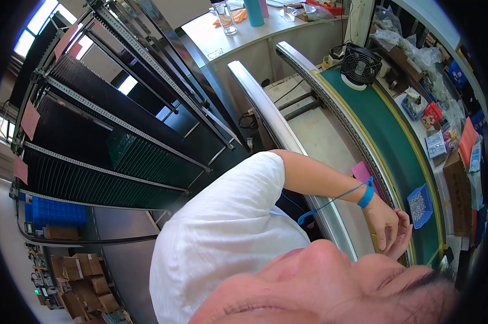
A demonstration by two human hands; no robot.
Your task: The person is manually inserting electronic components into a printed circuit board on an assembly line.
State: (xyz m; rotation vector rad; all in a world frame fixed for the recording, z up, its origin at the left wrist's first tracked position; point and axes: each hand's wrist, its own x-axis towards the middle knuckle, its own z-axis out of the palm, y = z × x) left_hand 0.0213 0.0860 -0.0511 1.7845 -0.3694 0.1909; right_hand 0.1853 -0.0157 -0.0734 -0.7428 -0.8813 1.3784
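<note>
My left hand (383, 222), in a white short sleeve and a blue wristband (366, 196) with a coiled blue cord (333, 203), reaches over the near side of the conveyor. Its fingers bend down against my right hand (399, 237), whose fingers are curled. Both hands are closed together; whatever lies between them is hidden. Just beyond them a blue tray (429, 208) of small pale parts stands on the green belt (362, 110). Part of a yellow thing (373, 233) shows beneath my left hand. A pink piece (360, 171) lies by the conveyor rail near my wrist.
A black fan (360, 65) stands at the belt's far end. Tall racks (87, 156) holding many dark boards rise on the left. Metal rails (265, 102) run beside the belt. Bags and boxes crowd the right-hand shelf. Cardboard cartons (82, 281) are stacked at lower left.
</note>
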